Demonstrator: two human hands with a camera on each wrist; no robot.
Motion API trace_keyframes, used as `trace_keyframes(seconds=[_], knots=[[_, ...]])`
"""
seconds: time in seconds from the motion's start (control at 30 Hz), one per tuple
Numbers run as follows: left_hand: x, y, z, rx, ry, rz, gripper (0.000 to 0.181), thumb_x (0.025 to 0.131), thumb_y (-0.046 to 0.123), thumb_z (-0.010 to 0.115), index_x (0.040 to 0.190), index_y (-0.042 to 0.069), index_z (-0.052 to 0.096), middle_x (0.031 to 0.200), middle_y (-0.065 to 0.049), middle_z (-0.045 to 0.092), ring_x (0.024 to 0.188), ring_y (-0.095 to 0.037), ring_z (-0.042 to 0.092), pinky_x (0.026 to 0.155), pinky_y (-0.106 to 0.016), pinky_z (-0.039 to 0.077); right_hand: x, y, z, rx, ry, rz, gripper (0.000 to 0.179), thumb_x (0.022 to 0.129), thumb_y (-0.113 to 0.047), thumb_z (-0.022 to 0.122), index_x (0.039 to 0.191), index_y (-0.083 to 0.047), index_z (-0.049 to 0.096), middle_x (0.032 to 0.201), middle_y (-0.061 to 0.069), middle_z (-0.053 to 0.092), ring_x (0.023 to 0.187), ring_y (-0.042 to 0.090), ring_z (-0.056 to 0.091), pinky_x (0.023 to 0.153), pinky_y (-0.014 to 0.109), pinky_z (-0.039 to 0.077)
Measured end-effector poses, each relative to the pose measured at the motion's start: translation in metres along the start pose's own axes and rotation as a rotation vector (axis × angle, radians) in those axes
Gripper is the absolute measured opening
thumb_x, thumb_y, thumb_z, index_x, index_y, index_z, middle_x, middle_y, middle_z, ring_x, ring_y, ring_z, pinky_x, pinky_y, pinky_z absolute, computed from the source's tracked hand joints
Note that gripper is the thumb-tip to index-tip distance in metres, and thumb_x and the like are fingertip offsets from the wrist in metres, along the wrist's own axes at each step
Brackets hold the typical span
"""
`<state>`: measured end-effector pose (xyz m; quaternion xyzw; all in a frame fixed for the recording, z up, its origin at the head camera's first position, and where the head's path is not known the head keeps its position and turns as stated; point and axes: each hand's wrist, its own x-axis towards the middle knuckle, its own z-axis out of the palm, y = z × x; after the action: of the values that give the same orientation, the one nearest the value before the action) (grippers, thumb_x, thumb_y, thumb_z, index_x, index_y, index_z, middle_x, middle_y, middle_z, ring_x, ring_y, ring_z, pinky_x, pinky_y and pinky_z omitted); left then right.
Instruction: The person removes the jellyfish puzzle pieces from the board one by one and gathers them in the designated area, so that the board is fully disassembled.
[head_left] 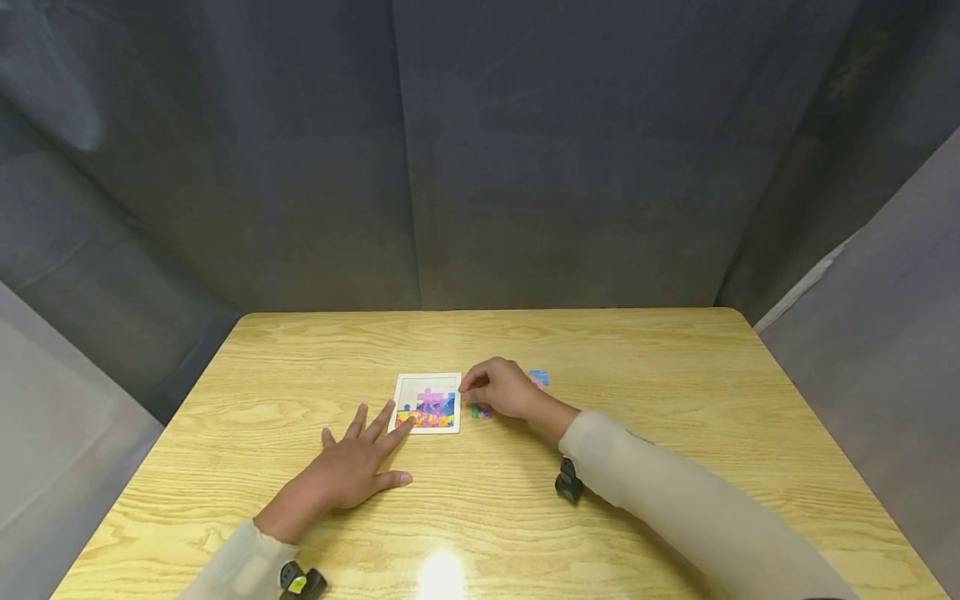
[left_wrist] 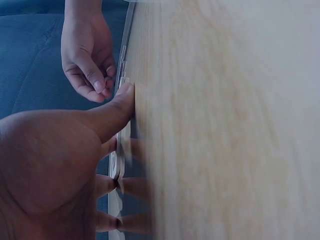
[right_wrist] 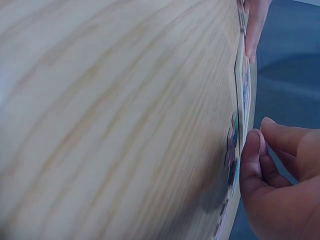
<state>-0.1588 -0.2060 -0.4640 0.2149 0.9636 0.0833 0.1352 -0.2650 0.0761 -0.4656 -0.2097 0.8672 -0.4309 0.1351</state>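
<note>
A small white-bordered jigsaw puzzle [head_left: 428, 379] lies on the table, its lower part filled with pink, blue and yellow pieces. My left hand [head_left: 352, 468] is spread, fingers straight, with fingertips resting on the puzzle's left and lower edge. Just off the puzzle's right border is my right hand [head_left: 504, 388], thumb and index fingertips [right_wrist: 268, 121] brought close together. Whether a piece sits between them is not visible. Beneath this hand a green and purple puzzle piece [head_left: 478, 412] shows in part. Beyond its knuckles lies a blue and pink piece [head_left: 539, 378].
The wooden table [head_left: 675, 375] has a dark curtain [head_left: 562, 167] behind its far edge. Light grey cloth [head_left: 885, 333] hangs at the right side. Each wrist wears a small black camera [head_left: 568, 481]. In the right wrist view, several loose pieces [right_wrist: 231, 142] lie near the right hand.
</note>
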Motion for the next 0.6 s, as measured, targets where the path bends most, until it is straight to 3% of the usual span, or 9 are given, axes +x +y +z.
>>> trace_keyframes(seconds=[0.1, 0.3, 0.47, 0.6], knots=[[0.000, 0.000, 0.000, 0.006, -0.002, -0.006, 0.081, 0.099, 0.065, 0.053, 0.166, 0.033, 0.022, 0.174, -0.010, 0.005, 0.154, -0.054, 0.006, 0.097, -0.092, 0.017, 0.003, -0.003, 0.003, -0.014, 0.003, -0.007, 0.004, 0.094, -0.012, 0.077, 0.096, -0.009, 0.079, 0.090, -0.003, 0.074, 0.076, 0.011, 0.061, 0.074, 0.026, 0.053], [0.000, 0.000, -0.001, 0.001, -0.011, -0.021, 0.081, 0.098, 0.065, 0.054, 0.165, 0.033, 0.022, 0.174, -0.009, 0.005, 0.155, -0.052, 0.006, 0.099, -0.091, 0.016, 0.006, -0.010, 0.010, 0.036, -0.035, -0.004, 0.007, 0.097, -0.009, 0.073, 0.100, -0.004, 0.077, 0.087, 0.005, 0.073, 0.072, 0.022, 0.065, 0.062, 0.026, 0.054], [0.000, 0.001, -0.001, 0.002, -0.007, -0.018, 0.081, 0.098, 0.065, 0.054, 0.165, 0.033, 0.023, 0.174, -0.010, 0.005, 0.155, -0.052, 0.006, 0.098, -0.091, 0.016, 0.008, -0.016, 0.016, 0.056, -0.042, -0.013, 0.007, 0.096, -0.007, 0.073, 0.101, -0.002, 0.076, 0.088, 0.006, 0.073, 0.079, 0.025, 0.068, 0.069, 0.030, 0.058], [-0.001, 0.001, -0.001, 0.005, -0.003, -0.012, 0.080, 0.098, 0.064, 0.054, 0.165, 0.032, 0.023, 0.174, -0.010, 0.006, 0.154, -0.053, 0.007, 0.098, -0.092, 0.017, 0.010, -0.021, 0.021, 0.037, -0.025, -0.007, 0.006, 0.095, -0.008, 0.075, 0.099, -0.004, 0.077, 0.088, 0.003, 0.073, 0.077, 0.022, 0.067, 0.067, 0.027, 0.056]])
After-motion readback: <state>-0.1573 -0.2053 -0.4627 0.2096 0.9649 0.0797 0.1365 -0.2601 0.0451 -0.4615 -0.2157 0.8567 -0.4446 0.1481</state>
